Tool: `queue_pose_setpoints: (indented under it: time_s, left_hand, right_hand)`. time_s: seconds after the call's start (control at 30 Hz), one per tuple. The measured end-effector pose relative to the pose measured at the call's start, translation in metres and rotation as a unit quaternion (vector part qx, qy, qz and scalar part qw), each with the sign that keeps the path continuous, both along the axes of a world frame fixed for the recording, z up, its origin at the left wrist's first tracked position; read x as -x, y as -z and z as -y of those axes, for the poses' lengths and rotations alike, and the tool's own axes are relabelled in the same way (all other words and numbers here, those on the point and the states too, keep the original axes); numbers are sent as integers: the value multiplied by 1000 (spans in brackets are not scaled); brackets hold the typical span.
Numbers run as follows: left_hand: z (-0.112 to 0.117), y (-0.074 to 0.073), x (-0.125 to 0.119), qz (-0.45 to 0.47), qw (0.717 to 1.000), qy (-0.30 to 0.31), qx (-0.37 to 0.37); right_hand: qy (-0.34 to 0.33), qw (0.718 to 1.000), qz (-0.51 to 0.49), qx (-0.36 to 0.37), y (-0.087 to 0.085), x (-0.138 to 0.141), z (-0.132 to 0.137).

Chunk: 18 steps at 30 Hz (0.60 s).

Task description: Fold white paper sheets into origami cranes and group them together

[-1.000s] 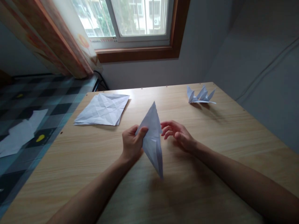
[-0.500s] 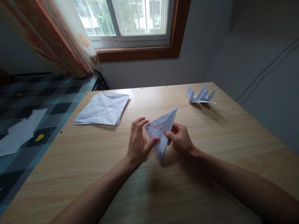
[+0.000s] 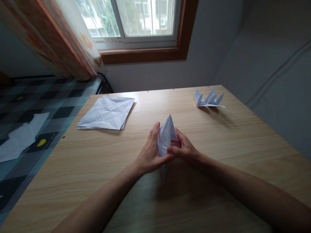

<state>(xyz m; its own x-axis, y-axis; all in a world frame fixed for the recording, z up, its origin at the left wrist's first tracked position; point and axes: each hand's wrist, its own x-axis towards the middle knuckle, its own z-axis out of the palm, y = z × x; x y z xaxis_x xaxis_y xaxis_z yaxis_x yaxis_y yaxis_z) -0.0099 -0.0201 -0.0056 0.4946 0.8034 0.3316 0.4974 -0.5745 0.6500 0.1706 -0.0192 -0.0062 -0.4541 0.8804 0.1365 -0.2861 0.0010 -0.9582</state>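
Between both hands, above the middle of the table, is a piece of folded white paper (image 3: 165,134) with a pointed top. Its lower tip shows below my hands, slightly blurred. My left hand (image 3: 152,150) is closed around the left side, with its fingers up along the edge and the thumb across the front. On the other side my right hand (image 3: 183,146) pinches the paper, thumb in front and fingers partly hidden behind it. The two thumbs lie close together.
A stack of creased white paper sheets (image 3: 107,113) lies at the table's back left. Folded paper figures (image 3: 210,98) stand at the back right of the wooden table (image 3: 102,184). More white paper (image 3: 19,140) rests on the checked cloth at left. A window is behind.
My left hand has moved right and closed onto the paper. The folded paper has turned more upright and narrower between my hands, and my right hand has shifted slightly down.
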Motion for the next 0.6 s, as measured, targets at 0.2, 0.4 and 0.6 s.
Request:
queue_pose_setpoints:
  time_s: [0.2, 0.4, 0.6]
  left_hand:
    - [0, 0, 2, -10, 1000, 5, -1]
    - [0, -1, 0, 3, 1000, 7, 7]
    - [1, 0, -2, 3, 1000, -1, 3]
  right_hand:
    - [-1, 998, 56, -39, -1, -2, 2]
    - [34, 989, 119, -87, 1, -3, 2]
    - [142, 969, 170, -111, 3, -1, 4]
